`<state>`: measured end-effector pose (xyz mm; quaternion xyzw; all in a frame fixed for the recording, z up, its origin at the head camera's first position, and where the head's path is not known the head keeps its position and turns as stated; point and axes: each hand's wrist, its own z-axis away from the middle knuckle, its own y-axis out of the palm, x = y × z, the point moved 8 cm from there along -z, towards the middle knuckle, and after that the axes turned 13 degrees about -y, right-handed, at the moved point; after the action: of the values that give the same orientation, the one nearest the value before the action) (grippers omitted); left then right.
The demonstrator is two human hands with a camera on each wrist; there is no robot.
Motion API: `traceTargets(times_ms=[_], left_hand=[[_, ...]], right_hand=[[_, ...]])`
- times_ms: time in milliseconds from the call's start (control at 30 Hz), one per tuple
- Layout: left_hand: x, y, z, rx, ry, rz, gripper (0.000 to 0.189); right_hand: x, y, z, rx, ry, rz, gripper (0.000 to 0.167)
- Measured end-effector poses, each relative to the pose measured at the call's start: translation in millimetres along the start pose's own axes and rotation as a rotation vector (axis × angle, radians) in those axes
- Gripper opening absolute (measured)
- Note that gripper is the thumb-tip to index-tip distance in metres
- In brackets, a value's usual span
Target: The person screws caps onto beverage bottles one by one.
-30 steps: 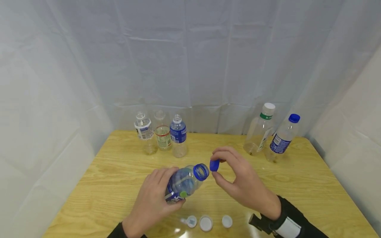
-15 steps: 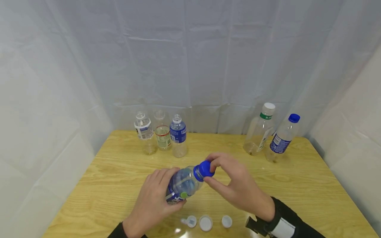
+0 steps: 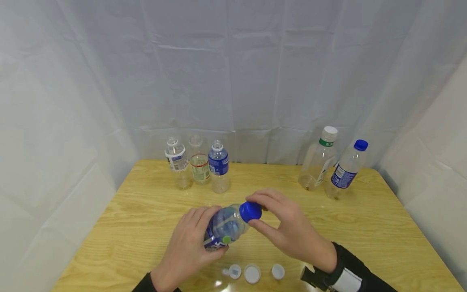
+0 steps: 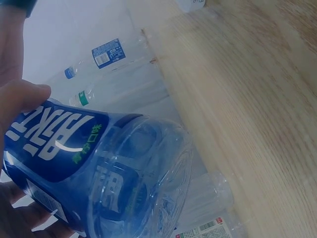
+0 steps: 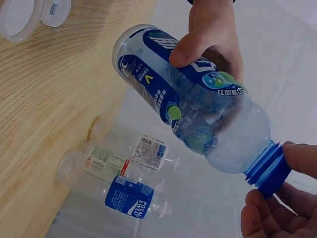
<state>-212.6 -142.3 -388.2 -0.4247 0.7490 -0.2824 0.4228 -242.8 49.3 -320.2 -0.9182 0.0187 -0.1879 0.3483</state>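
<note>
My left hand (image 3: 191,239) grips a clear plastic bottle (image 3: 227,224) with a blue label around its body, tilted so its neck points up and to the right. On the bottle's mouth sits a blue cap (image 3: 250,211), which my right hand (image 3: 293,227) pinches between thumb and fingers. The right wrist view shows the cap (image 5: 272,177) over the neck, with blue ridges below it. In the left wrist view the bottle's base (image 4: 168,173) faces the camera, and the cap is out of sight.
Three uncapped bottles, one with a blue label (image 3: 219,165), stand at the back left of the wooden table (image 3: 127,219). A white-capped bottle (image 3: 317,162) and a blue-capped bottle (image 3: 344,174) stand at the back right. White caps (image 3: 252,274) lie near the front edge.
The blue cap, held apart from the bottle's mouth a second ago, has moved left onto it with my right hand. My right fingers have shifted around it. The left hand stays nearly still.
</note>
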Motion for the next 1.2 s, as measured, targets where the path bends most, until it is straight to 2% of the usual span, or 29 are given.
traceTargets(times_ms=[200, 433, 767, 933, 1200], left_hand=[[-1.0, 0.3, 0.0, 0.027, -0.010, -0.007, 0.095], [-5.2, 0.7, 0.6, 0.014, 0.046, -0.027, 0.096], [-8.6, 4.0, 0.1, 0.030, 0.082, -0.063, 0.092], [-10.6, 5.4, -0.7, 0.036, 0.086, -0.069, 0.090], [-10.2, 3.5, -1.1, 0.037, 0.076, -0.052, 0.091]], right_hand=[[5, -1, -0.8, 0.037, -0.057, -0.054, 0.045], [9, -4, -2.0, 0.104, -0.110, -0.065, 0.049], [10, -7, -0.4, 0.191, -0.142, -0.089, 0.050], [9, -11, 0.6, 0.174, -0.125, -0.130, 0.040], [-6, -13, 2.7, 0.153, 0.041, -0.055, 0.039]])
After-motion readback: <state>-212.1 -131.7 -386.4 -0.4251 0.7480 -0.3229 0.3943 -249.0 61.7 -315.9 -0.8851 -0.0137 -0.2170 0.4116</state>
